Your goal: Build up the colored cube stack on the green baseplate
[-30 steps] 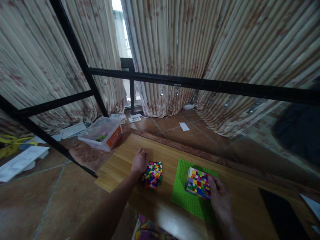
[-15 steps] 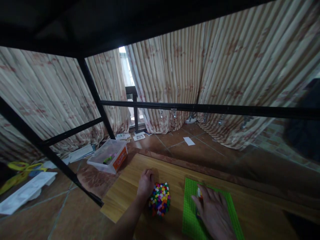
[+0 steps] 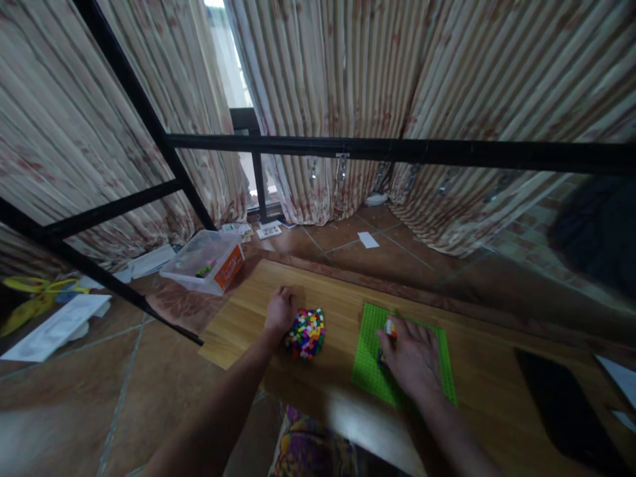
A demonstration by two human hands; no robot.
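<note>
A heap of small multicoloured toy bricks lies on the wooden table. At its upper left edge rests my left hand, closed, its fingers curled under; what they hold, if anything, is hidden. To the right is a green studded baseplate. My right hand lies over it, palm down, with thumb apart and fingers stretched out. Beside its thumb and index finger, a few small bricks, white and orange among them, show on the plate. The hand covers part of them.
The wooden table carries a black flat object and white paper at right. A clear plastic bin stands on the floor beyond the left end. A black metal frame crosses before the curtains.
The view has tilted downward, so table and hands sit higher in the picture and more of the table's right side shows. Both hands keep about the same places by the heap and baseplate.
</note>
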